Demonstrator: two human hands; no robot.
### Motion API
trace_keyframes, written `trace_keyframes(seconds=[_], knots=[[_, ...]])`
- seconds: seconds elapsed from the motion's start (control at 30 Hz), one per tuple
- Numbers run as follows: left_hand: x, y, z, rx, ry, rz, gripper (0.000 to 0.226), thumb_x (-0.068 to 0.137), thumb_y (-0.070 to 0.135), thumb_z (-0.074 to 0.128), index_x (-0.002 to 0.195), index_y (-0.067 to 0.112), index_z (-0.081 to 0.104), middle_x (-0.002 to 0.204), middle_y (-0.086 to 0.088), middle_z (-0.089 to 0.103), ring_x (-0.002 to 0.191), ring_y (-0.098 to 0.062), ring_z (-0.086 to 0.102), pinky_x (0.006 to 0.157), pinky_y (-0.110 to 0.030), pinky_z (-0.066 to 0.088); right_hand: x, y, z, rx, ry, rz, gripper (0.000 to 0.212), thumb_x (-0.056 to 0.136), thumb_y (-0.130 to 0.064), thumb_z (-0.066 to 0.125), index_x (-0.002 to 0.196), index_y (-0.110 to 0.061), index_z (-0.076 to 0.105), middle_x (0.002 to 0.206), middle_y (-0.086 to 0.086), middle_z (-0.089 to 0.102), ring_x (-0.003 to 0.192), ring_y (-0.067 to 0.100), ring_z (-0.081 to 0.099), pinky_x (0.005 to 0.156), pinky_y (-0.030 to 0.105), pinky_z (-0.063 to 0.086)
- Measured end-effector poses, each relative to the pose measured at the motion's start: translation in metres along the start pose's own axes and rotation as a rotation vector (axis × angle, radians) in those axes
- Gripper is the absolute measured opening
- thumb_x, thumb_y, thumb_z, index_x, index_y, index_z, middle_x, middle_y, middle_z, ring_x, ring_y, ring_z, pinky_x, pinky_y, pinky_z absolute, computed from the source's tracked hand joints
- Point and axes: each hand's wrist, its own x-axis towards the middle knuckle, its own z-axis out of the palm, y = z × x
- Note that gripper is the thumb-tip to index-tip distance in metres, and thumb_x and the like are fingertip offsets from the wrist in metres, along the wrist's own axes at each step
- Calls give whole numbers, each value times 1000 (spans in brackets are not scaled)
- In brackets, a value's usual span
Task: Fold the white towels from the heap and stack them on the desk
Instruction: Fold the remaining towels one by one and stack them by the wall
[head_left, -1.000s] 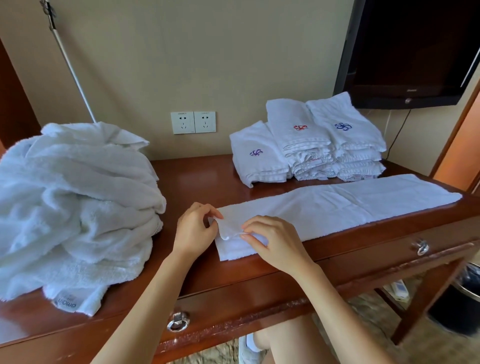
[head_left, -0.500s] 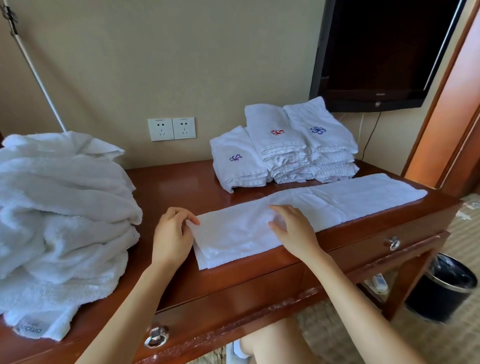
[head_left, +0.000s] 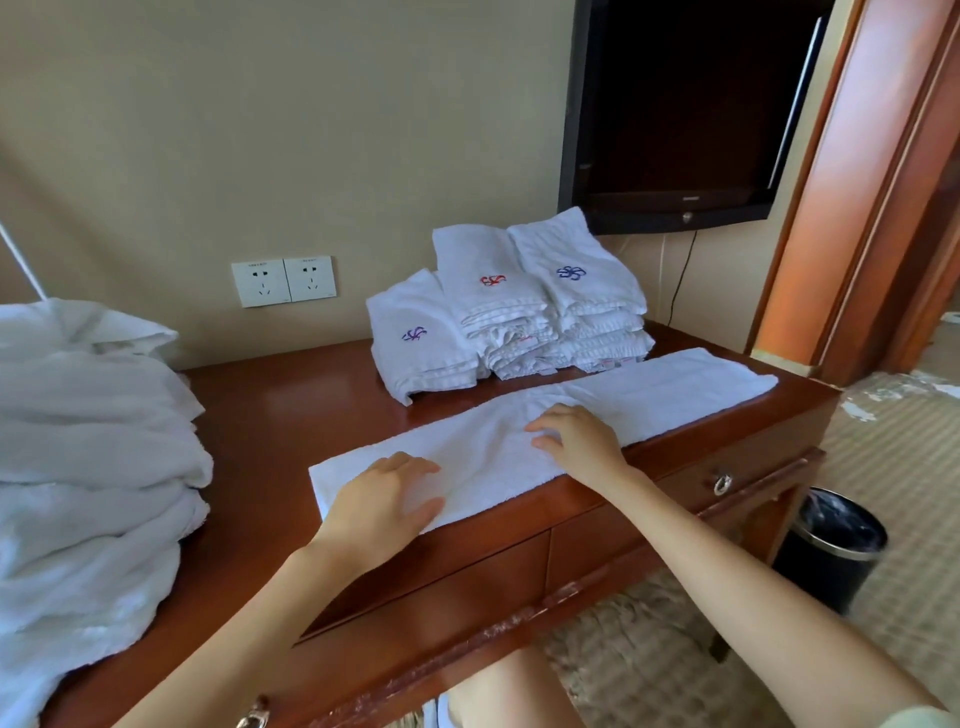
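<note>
- 2 hands on the long towel (head_left: 675, 384), both palm-down, nothing gripped.
- left hand (head_left: 387, 499): fingers straight and together, flat on the towel's left end, near the desk's front edge.
- right hand (head_left: 576, 441): fingers extended, slightly spread, flat on the towel about mid-length. Fingertips point left, toward the other hand.
- long towel: narrow white strip lying flat along the front edge of the desk (head_left: 291, 415), from left-centre to the desk's right end. Faint crease across it just right of the right hand.
- heap (head_left: 93, 457): unfolded white towels piled on the desk's left end, well apart from the strip. Part of it runs off the left edge of view.
- folded stacks (head_left: 493, 301): 3 piles at the back of the desk by the wall, just behind the strip; contact with it unclear. Left pile is lowest, with a purple emblem on top. Middle has a red emblem, right a blue one. Piles touch each other. Count per pile: cannot tell.
- sockets (head_left: 283, 280): 2 white wall outlets, between heap and stacks, above the desktop.
- TV (head_left: 675, 104): dark screen on the wall above the stacks, cable (head_left: 680, 280) hanging below it.
- drawer pull (head_left: 722, 483): metal ring on the right drawer front.
- bin (head_left: 831, 551): black, lined, on the floor by the desk's right leg.
- door frame (head_left: 857, 182): wood, far right.
</note>
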Motion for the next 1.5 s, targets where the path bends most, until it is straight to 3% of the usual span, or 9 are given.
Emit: trace_keyframes(seconds=[0.23,0.57,0.83,0.97,1.07,1.13,1.23,1.37,1.5], knots=[[-3,0,-5,98,17,90,30,100,25,45,123,22,65,125,9,63,115,-15,58,95,-26,46,2,7,0,-262,164,-228,20,92,-9,53,90,-11,72,86,3,71,81,30,63,80,36,41],[-8,8,-25,29,103,4,35,100,33,40,104,13,69,96,3,71,86,-17,65,69,-19,43,-6,2,-15,-45,-138,-171,60,92,-41,60,145,-21,41,148,-5,43,135,13,39,110,27,29],[-6,7,-29,23,22,66,32,100,28,43,118,18,67,121,9,65,111,-10,61,109,-28,38,3,-6,6,-141,-20,-217,34,104,-23,40,133,-23,58,143,-1,51,138,18,39,117,32,16],[-13,-8,-27,52,-165,28,57,96,59,19,149,37,28,150,13,37,138,-10,35,121,-44,7,-9,4,-7,-207,-70,-306,37,105,-23,37,139,-28,50,147,-7,45,141,13,34,118,32,16],[-19,-29,-23,57,-340,-59,87,92,23,64,154,34,3,151,-6,38,139,-36,33,99,-65,38,-26,5,-10,-116,-237,-245,40,104,-38,36,144,-37,42,153,-13,35,142,6,27,114,30,26],[-10,-36,-21,124,-448,-150,89,89,48,61,154,23,5,152,-17,34,137,-42,33,98,-64,40,-29,6,-9,-72,-260,-207,47,102,-46,34,149,-37,32,157,-12,26,145,7,20,117,33,23],[-1,-40,-14,180,-369,-252,96,73,84,-6,153,32,-4,162,-5,-9,149,-23,-7,118,-51,2,-25,13,-9,-195,-257,-100,63,99,-55,32,154,-32,13,161,-6,12,149,15,9,119,36,11],[2,-39,-10,74,-379,-306,70,93,66,22,153,37,1,160,2,-17,147,-16,-16,116,-51,-9,-21,32,-8,-227,-198,114,62,101,-52,30,154,-23,17,162,-1,8,149,15,3,119,38,2],[-1,-39,-8,-214,110,-579,68,93,48,52,151,23,25,160,-11,7,147,-29,6,117,-45,15,-22,23,-3,-260,-174,110,53,104,-43,27,153,-27,21,162,-1,10,149,15,3,120,42,0]])
